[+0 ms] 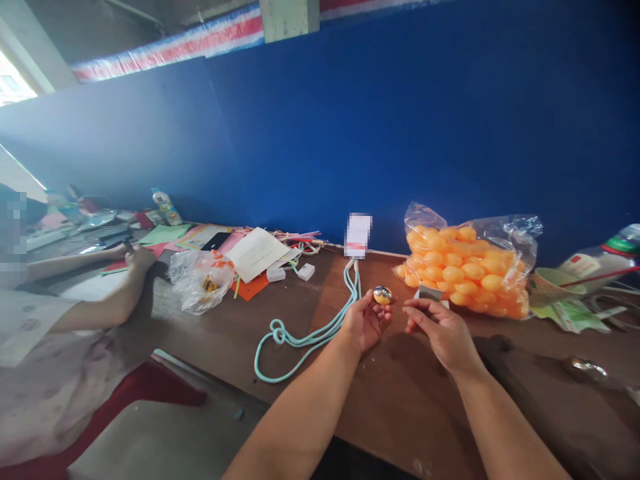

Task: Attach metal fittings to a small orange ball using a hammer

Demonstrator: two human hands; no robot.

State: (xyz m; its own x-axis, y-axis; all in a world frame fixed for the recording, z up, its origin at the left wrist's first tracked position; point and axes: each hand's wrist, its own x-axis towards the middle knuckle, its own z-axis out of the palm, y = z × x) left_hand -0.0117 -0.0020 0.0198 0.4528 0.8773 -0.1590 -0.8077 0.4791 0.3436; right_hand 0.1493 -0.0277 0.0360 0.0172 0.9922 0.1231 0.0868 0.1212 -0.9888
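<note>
In my left hand [366,323] is a shiny metallic ball [383,295], held at the fingertips above the brown table [390,393]. My right hand [440,330] is just to the right, its thumb and fingers pinched together on a small grey flat piece [429,292]. A gap separates the two hands. Behind my right hand lies a clear plastic bag of orange balls [473,270]. Light blue cords [300,341] loop over the table left of my left hand and run up to a white card [358,235] at the blue partition.
At the left sits a person [107,307] with both arms on the table. Papers [256,255], a crumpled plastic bag [197,283] and small white boxes [306,271] lie between us. A bowl [557,285] and a bottle [623,243] stand at the right.
</note>
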